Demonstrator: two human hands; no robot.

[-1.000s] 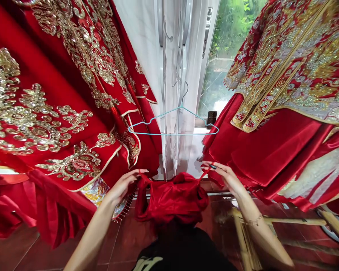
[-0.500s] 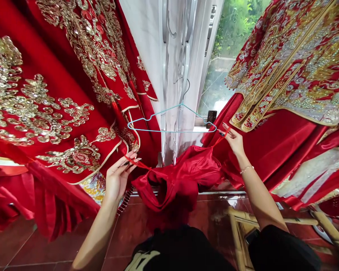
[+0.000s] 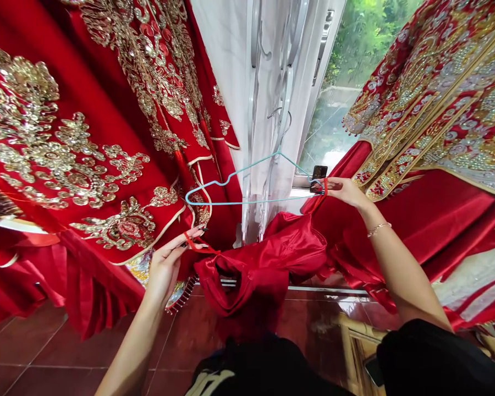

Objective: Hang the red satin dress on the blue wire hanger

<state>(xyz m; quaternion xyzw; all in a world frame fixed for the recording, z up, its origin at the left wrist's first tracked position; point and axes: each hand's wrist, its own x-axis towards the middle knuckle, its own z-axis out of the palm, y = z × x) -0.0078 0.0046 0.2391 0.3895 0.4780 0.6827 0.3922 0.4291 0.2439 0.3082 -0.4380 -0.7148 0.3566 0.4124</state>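
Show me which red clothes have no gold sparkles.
The plain red satin garment, held by its straps in the left hand and right hand; the hanging robes carry gold embroidery.

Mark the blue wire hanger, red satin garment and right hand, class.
Blue wire hanger (image 3: 247,202), head view, point on bottom bar.
Red satin garment (image 3: 291,247), head view, point on bunched middle.
Right hand (image 3: 346,192), head view, point on back of hand.

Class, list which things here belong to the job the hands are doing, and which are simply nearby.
In use: left hand, right hand, red satin garment, its red straps, light-blue wire hanger.
Nearby: gold-embroidered red robes, bamboo frame, tiled floor.
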